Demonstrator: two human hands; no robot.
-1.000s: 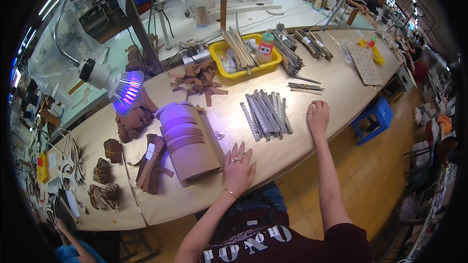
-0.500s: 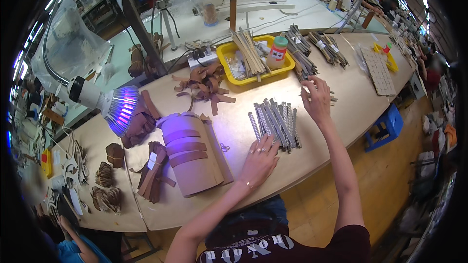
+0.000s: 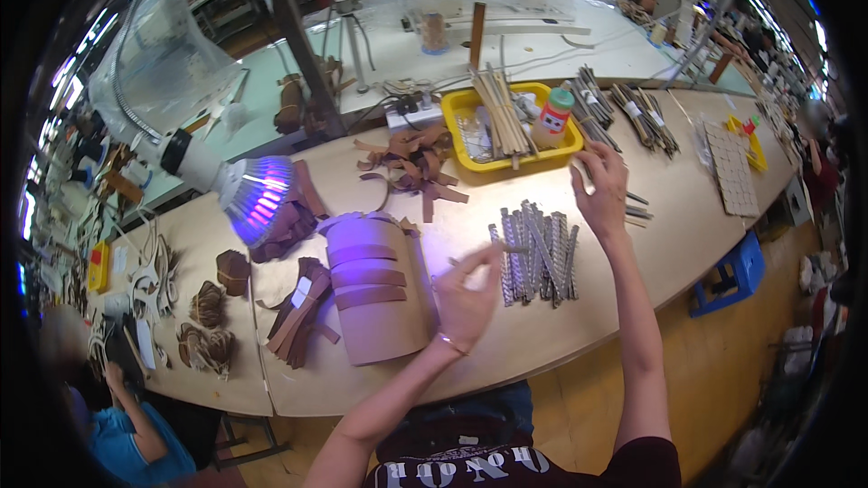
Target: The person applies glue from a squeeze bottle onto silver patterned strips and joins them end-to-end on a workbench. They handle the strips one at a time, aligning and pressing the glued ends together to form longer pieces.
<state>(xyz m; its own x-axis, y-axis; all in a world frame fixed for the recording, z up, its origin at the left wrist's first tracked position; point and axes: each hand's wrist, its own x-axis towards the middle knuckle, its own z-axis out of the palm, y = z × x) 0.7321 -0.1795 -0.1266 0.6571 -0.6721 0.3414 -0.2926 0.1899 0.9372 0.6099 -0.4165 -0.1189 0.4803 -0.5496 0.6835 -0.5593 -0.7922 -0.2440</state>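
My left hand point(image 3: 468, 307), smeared by motion, is raised above the table beside a brown cardboard-like cylinder point(image 3: 375, 330). Its fingers pinch a thin dark strip, which pokes out on both sides of them. Just right of it, several grey patterned strips point(image 3: 545, 258) lie roughly side by side, one slanting across the others. Farther right my right hand point(image 3: 603, 192) hovers with bent fingers, thumb and forefinger apart, and I see nothing between them. Dark thin sticks point(image 3: 638, 213) lie next to its wrist, partly hidden by the hand.
A yellow tray point(image 3: 506, 165) holds light sticks and a green-capped bottle point(image 3: 553, 117). Bundled strips point(image 3: 646, 117) lie right of it. Brown strip scraps point(image 3: 411, 163), a lit lamp point(image 3: 259, 201) and brown bundles point(image 3: 303, 312) stand left. A blue stool point(image 3: 731, 276) is beyond the table edge.
My left hand has lifted off the grey strips and moved left, now with a thin strip in its fingers. My right hand stays near the tray's right corner. The whole view has shifted slightly.
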